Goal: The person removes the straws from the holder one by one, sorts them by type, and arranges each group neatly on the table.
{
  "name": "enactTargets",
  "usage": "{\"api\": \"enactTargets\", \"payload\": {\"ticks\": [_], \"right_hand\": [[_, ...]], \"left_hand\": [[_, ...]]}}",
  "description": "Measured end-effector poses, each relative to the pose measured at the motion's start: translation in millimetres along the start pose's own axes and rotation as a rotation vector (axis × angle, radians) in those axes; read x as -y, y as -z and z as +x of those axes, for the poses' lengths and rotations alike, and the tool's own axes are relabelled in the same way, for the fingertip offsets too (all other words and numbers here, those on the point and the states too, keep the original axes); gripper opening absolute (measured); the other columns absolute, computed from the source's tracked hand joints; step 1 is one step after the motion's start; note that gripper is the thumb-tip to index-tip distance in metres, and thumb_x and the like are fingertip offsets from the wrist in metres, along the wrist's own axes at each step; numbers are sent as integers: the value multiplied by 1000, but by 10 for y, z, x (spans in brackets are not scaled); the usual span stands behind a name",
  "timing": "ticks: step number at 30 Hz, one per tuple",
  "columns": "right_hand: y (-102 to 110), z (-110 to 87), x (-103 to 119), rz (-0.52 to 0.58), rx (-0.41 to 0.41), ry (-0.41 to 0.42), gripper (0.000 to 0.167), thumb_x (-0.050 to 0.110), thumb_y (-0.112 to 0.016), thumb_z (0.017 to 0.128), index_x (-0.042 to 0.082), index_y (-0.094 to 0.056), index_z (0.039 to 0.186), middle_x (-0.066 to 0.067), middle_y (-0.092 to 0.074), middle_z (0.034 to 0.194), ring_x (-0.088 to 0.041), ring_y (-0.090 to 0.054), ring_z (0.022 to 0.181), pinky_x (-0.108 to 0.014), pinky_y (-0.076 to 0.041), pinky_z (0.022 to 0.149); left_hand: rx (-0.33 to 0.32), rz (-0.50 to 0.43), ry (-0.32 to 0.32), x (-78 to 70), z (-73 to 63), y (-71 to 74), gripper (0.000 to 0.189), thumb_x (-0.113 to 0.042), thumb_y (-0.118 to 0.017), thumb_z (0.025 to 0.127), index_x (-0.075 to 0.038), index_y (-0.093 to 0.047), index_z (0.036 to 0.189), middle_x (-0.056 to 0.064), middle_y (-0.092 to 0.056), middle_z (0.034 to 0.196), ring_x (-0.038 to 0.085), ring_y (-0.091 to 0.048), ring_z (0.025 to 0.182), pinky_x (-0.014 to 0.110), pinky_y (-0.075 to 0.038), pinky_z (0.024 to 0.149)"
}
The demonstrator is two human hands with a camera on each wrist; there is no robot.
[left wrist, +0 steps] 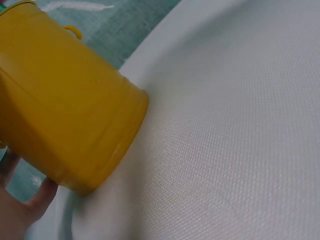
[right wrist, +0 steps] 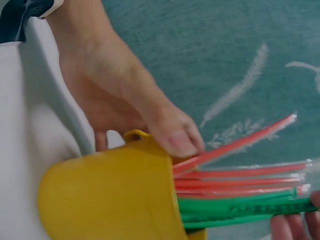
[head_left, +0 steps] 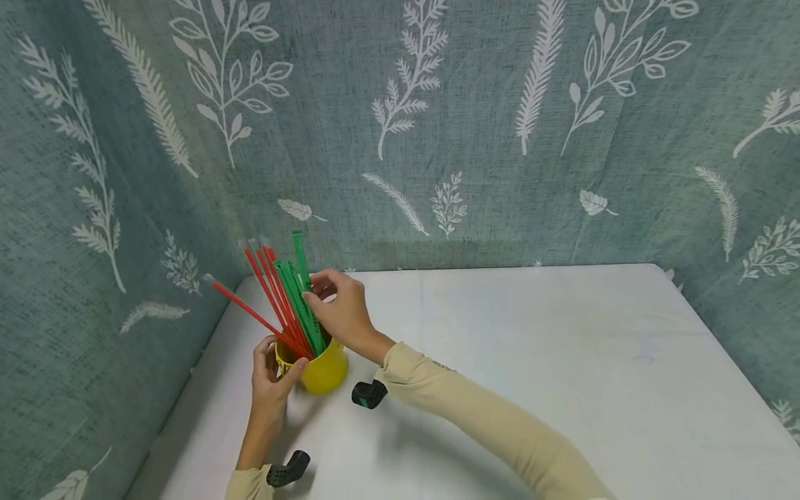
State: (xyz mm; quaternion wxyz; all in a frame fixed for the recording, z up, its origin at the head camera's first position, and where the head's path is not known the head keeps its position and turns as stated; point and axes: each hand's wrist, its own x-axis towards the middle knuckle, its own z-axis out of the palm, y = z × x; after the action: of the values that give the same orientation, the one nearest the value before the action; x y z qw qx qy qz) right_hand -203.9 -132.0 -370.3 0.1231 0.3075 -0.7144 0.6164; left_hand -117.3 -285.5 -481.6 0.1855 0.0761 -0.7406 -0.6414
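Observation:
A yellow bucket with small side loops stands upright at the table's left. Several thin red straws in clear wrappers lean out of it, one tilted far left. Beside them rise long, slim green packets with dark print. My left hand grips the bucket's rim, thumb at the near side and fingers round the left; in the right wrist view the thumb lies on the rim. With thumb and fingers, my right hand pinches a green packet that stands taller than the others.
A white cloth-covered table stretches to the right. Behind and to the left hangs a green curtain with white leaf prints, close to the bucket. Black wrist devices sit at both cuffs, near the tabletop.

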Motion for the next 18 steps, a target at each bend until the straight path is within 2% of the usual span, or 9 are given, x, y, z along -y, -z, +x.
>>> {"api": "enactTargets", "payload": {"ticks": [4,9,12,15,18], "right_hand": [[117,46,68,90,-48,1,19,4,-66,87,-2,-61,104,-12,-64,87,-19,-62,77,-18,-52,65],[231,102,202,185,-63,44,27,1,-65,87,-7,-57,111,-20,-63,90,-29,-62,78,-21,-54,62],[356,104,411,202,-56,59,27,-4,-63,86,-11,-54,111,-24,-61,89,-34,-62,78,-20,-53,63],[478,86,600,174,-47,51,26,-6,-63,85,-13,-54,108,-24,-61,88,-34,-62,78,-18,-52,64],[546,70,659,150,-31,40,26,-7,-63,85,-13,-55,108,-24,-61,87,-34,-61,78,-21,-53,64]], "left_hand": [[2,-2,21,-24,-16,7,65,-5,-65,87,-13,-29,141,3,-41,132,13,-38,124,17,-35,101],[-4,-7,35,-28,-36,20,65,-5,-64,88,-14,-29,141,2,-39,134,14,-36,125,20,-34,103],[1,-8,19,-30,-28,13,65,-5,-64,88,-14,-29,141,2,-39,134,14,-37,125,17,-35,102],[4,-14,11,-33,-22,1,64,-4,-64,88,-14,-29,141,1,-40,133,13,-37,124,14,-35,100],[2,-21,9,-33,-24,-3,64,-4,-64,88,-13,-29,141,1,-41,132,12,-38,123,12,-36,98]]}}
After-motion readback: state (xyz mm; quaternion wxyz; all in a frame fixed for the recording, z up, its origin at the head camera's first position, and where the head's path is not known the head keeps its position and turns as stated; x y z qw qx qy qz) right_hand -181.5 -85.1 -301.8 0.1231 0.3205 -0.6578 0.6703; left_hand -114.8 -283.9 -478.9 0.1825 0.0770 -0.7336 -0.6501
